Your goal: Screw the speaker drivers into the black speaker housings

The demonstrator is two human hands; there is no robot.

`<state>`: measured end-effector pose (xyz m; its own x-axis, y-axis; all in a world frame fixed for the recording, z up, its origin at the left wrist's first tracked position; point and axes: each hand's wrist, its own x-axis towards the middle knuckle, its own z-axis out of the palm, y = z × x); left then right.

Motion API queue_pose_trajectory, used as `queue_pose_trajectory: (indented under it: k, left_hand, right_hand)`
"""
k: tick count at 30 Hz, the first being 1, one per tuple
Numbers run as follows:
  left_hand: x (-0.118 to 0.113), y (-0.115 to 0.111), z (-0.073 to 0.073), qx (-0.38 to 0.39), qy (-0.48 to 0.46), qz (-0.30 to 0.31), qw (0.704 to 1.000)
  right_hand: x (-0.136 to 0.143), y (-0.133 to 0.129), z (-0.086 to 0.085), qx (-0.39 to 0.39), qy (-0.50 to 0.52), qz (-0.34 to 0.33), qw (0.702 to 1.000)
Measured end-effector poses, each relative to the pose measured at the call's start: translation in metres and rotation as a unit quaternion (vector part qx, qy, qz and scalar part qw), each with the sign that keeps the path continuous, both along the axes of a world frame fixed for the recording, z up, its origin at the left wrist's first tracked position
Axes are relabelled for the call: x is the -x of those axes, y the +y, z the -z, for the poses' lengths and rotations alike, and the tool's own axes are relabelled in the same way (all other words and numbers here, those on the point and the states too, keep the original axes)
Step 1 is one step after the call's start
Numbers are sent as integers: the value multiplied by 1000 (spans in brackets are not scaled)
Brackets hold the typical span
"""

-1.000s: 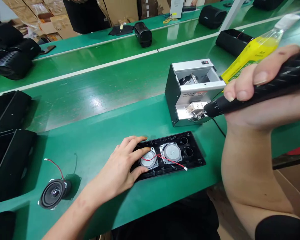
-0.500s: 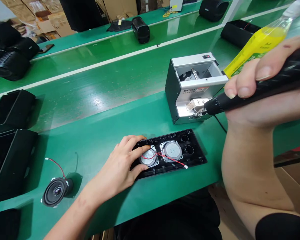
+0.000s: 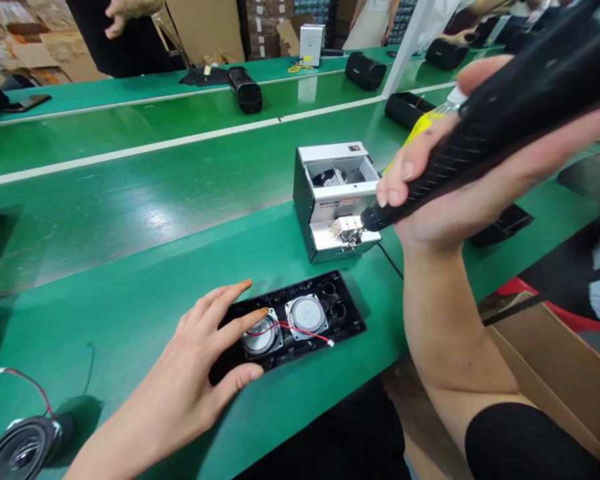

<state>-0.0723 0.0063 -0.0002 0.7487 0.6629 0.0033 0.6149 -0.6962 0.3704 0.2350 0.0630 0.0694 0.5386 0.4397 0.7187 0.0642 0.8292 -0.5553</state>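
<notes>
My left hand [image 3: 207, 347] lies with fingers spread over the left end of a black speaker panel [image 3: 347, 313]. Two round speaker drivers sit in the panel; my fingertips reach the left driver [image 3: 260, 339], and the right driver [image 3: 307, 314] is uncovered. A red wire [image 3: 300, 328] with a white plug runs across both. My right hand [image 3: 445, 200] is wrapped around a black electric screwdriver [image 3: 480, 133]. Its tip meets the front outlet of a silver screw feeder [image 3: 337, 200]; whether a screw is on the bit I cannot tell.
A loose speaker driver [image 3: 23, 447] with a wire lies at the lower left. Behind my right hand stands a yellow bottle [image 3: 423, 123]. Black speaker housings [image 3: 245, 90] stand across the green bench [image 3: 130, 280]. Other people are beyond it, one showing a hand [image 3: 130, 10]; cardboard is at lower right.
The view has swung to the right, so the bench things appear further left. My left hand's fingers have spread and loosened on the panel. The screwdriver stays at the feeder outlet.
</notes>
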Motion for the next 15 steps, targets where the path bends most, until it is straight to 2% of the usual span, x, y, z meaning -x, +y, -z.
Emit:
queue_pose_trajectory:
  k: [3, 5, 8, 11, 13, 15]
  left_hand:
    - [1, -8, 2, -54, 23, 10, 998]
    - [2, -13, 4, -78, 26, 11, 997]
    - [4, -20, 8, -94, 24, 10, 995]
    - [2, -27, 10, -91, 32, -6, 995]
    - [-1, -31, 11, -78, 33, -22, 996]
    - [-3, -33, 11, -63, 19, -30, 997]
  right_hand:
    - [-4, 4, 9, 43, -47, -87, 994]
    - [-10, 7, 15, 28, -56, -117, 991]
    - [-12, 9, 18, 26, -50, -110, 992]
    - [-1, 7, 14, 64, -39, -77, 994]
    - [4, 2, 11, 44, -31, -41, 998]
    - [-1, -6, 10, 77, -17, -54, 995]
